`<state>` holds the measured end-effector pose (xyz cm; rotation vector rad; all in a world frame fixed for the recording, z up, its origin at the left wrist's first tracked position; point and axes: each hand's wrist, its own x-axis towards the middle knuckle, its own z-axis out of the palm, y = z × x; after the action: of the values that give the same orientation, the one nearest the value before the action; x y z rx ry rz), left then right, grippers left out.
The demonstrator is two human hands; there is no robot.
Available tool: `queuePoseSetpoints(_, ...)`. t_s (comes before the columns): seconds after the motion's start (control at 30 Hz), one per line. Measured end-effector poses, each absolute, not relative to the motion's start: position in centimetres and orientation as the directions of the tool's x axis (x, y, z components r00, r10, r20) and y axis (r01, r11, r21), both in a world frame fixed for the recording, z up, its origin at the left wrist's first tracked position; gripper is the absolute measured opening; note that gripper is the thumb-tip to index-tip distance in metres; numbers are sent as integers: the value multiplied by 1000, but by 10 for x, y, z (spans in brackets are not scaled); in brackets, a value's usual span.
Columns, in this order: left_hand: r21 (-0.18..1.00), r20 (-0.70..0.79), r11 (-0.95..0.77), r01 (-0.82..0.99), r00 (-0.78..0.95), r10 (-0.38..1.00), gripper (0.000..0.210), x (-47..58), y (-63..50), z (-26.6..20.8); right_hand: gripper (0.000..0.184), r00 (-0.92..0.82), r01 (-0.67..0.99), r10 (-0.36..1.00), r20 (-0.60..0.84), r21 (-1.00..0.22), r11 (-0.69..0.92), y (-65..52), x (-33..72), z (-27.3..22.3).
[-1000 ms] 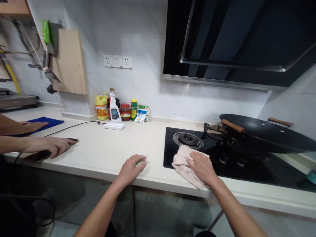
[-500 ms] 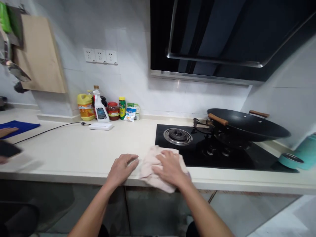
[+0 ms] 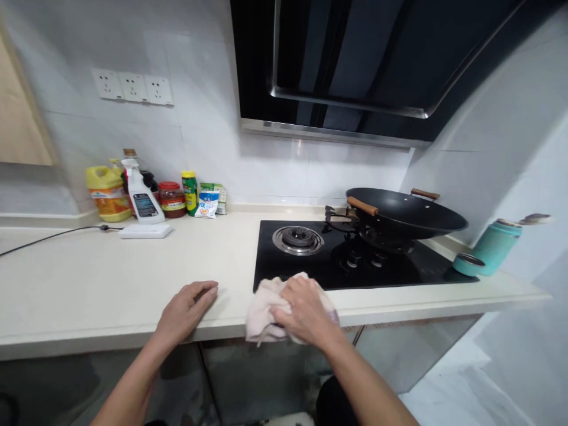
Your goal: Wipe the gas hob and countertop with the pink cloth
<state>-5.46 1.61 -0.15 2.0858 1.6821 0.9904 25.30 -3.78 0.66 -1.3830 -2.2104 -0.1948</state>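
My right hand (image 3: 302, 307) presses down on a pale pink cloth (image 3: 265, 310), its fingers curled into the bunched fabric. The cloth lies across the front edge of the countertop (image 3: 110, 284) and overlaps the front left corner of the black gas stove (image 3: 306, 275). Part of the cloth hangs over the counter's edge. To the left, my left hand (image 3: 186, 307) rests on the counter near its front edge, holding nothing, with the thumb a little apart from the fingers.
A black wok (image 3: 403, 216) with wooden handles sits on the right burner. Right of the stove stand a teal canister (image 3: 497, 245) and a small teal bowl (image 3: 468, 265). Along the wall are a spray bottle (image 3: 142, 198), a yellow jug (image 3: 109, 195) and a red-lidded jar (image 3: 171, 200). The range hood (image 3: 337, 65) hangs above.
The view has turned right, so the co-worker's hands and blue cloth at the left are out of sight. My right hand has bunched the pink cloth more tightly.
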Motion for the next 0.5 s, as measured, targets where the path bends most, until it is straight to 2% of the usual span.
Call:
queuePoseSetpoints(0.13, 563, 347, -301, 770, 111, 931, 57, -54, 15, 0, 25, -142, 956, 835, 531, -145, 254, -44, 337, -7)
queuePoseSetpoints(0.27, 539, 360, -305, 785, 113, 926, 56, -55, 16, 0, 36, 71, 990, 862, 503, -140, 0, -49, 422, -14)
queuePoseSetpoints(0.37, 513, 364, -330, 793, 147, 920, 54, -54, 18, 1, 46, 283, 959, 849, 446, -135, -249, -49, 477, -14)
queuePoseSetpoints(0.5, 466, 358, -342, 816, 179, 916, 51, -50, 20, 2, 60, 547, 832, 752, 368, -140, -536, -43, 535, -9)
